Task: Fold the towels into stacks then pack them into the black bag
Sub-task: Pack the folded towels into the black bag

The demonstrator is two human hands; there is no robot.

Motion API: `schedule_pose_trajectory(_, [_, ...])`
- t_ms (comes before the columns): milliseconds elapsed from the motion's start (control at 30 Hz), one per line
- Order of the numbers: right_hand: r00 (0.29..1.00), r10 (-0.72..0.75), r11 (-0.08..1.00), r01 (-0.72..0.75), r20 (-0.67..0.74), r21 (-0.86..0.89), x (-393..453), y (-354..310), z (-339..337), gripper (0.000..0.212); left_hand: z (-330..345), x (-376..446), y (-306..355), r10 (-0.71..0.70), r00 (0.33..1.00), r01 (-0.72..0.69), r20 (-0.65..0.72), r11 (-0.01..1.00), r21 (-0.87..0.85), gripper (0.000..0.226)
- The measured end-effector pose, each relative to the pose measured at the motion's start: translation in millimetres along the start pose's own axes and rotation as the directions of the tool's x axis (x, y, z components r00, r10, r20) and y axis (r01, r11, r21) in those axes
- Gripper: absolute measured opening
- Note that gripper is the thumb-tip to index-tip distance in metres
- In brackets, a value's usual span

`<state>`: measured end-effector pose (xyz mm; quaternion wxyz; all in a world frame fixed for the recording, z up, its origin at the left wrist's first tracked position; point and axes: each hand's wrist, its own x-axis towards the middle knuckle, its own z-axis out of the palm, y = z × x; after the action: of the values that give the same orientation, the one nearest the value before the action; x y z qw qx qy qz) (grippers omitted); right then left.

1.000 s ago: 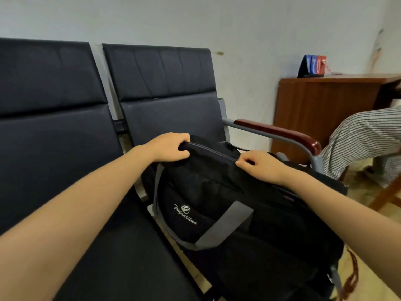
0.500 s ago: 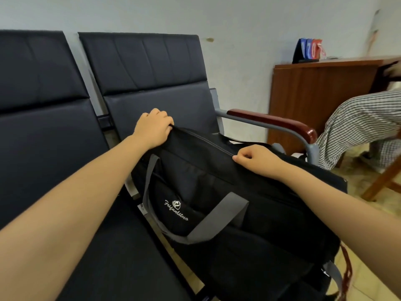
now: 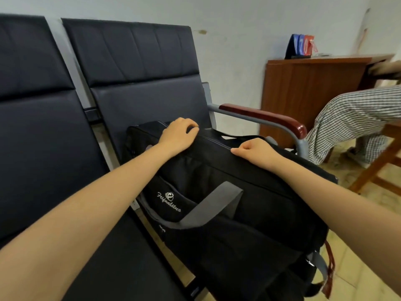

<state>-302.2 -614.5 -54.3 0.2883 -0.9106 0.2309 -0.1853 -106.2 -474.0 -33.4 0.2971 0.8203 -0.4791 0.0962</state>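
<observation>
The black bag (image 3: 249,198), with a grey carry strap (image 3: 208,211) and a white logo, lies on the right-hand seat with its top seam facing up. No towels are in sight and the top looks closed. My left hand (image 3: 178,135) sits on the far part of the top seam, its fingers curled down onto the zipper line. My right hand (image 3: 255,149) grips the top edge near the middle, its fingers tucked over the far side. What the left fingertips pinch is hidden.
Dark padded bench seats (image 3: 43,148) stretch left of the bag. A red-brown armrest (image 3: 267,117) on a grey tube runs just behind it. Further right are a wooden desk (image 3: 310,88), checked cloth (image 3: 351,118), a wooden stool leg (image 3: 377,168) and tiled floor.
My left hand has slid along the top seam toward my right hand, so the bag's far end now shows beyond it. My right hand keeps its grip.
</observation>
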Motion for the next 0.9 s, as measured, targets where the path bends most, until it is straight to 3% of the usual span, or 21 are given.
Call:
schedule_pose_trajectory(100, [0.999,0.045,0.997,-0.046,0.009,0.061,-7,-5,-2,0.044,8,-28,26,0.124,0.987,-0.119,0.099,0.992,-0.051,0.03])
schedule_pose_trajectory(200, [0.987,0.121,0.966,-0.142,0.109,0.214,-27,-15,-16,0.037,18,-50,17,0.19,0.955,-0.217,0.228,0.971,0.101,0.033])
schedule_pose_trajectory(267, [0.963,0.155,0.952,-0.205,0.22,0.227,-42,-17,-32,0.031,21,-59,5,0.179,0.959,-0.209,0.221,0.97,0.124,0.035])
schedule_pose_trajectory(467, [0.859,0.287,0.948,-0.319,0.425,0.004,-91,0,-80,0.021,29,-64,15,0.123,0.973,-0.164,0.195,0.964,0.207,0.037])
schedule_pose_trajectory(567, [0.812,0.283,0.93,-0.363,0.51,0.062,-122,17,-96,0.016,27,-69,31,0.056,0.975,-0.105,0.214,0.969,0.224,0.04])
schedule_pose_trajectory(633, [0.858,0.255,0.938,-0.332,0.446,0.104,-137,22,-97,0.012,29,-78,52,0.077,0.971,-0.117,0.225,0.978,0.173,0.042])
schedule_pose_trajectory(733, [0.967,0.178,0.983,-0.182,0.181,0.004,-146,15,-91,0.016,35,-95,82,0.178,0.944,-0.199,0.278,0.979,0.048,0.04])
schedule_pose_trajectory(900, [0.978,0.165,0.985,-0.17,-0.124,-0.032,-160,32,-61,0.013,28,-104,76,0.099,0.94,-0.083,0.326,0.995,-0.063,0.038])
